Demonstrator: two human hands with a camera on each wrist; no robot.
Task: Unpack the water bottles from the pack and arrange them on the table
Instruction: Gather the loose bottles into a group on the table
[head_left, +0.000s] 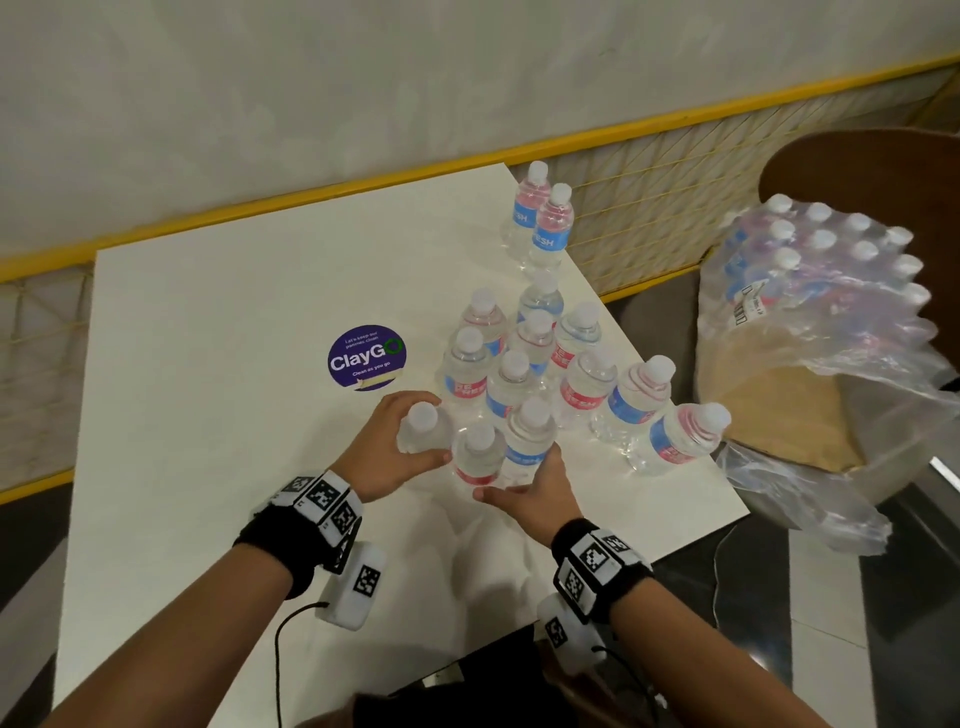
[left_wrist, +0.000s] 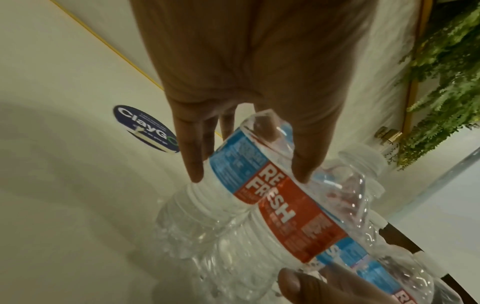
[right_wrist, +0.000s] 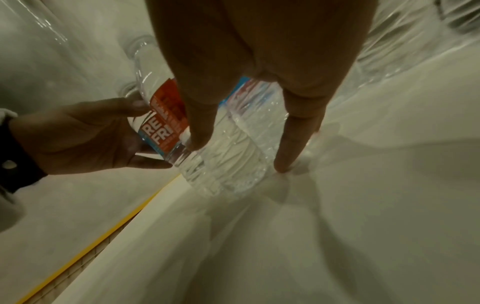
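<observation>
Small clear water bottles with red and blue labels stand on the white table (head_left: 208, 364). My left hand (head_left: 423, 434) (left_wrist: 248, 174) grips one upright bottle (head_left: 422, 415) (left_wrist: 233, 160) between fingers and thumb at the near edge of the group. Just to its right, my right hand (head_left: 519, 475) (right_wrist: 239, 156) holds another upright bottle (head_left: 530, 441) (right_wrist: 228, 174), its base on the table. A red-labelled bottle (head_left: 478, 462) stands between the two, touching both thumbs. The plastic-wrapped pack (head_left: 831, 260) with several bottles sits at the right, off the table.
Several unpacked bottles (head_left: 519, 364) cluster on the table's right half, and two more (head_left: 543, 223) stand at the far right corner. A purple ClayGo sticker (head_left: 366, 357) lies mid-table. The pack rests on a brown chair (head_left: 883, 156). A yellow rail (head_left: 311, 192) runs behind.
</observation>
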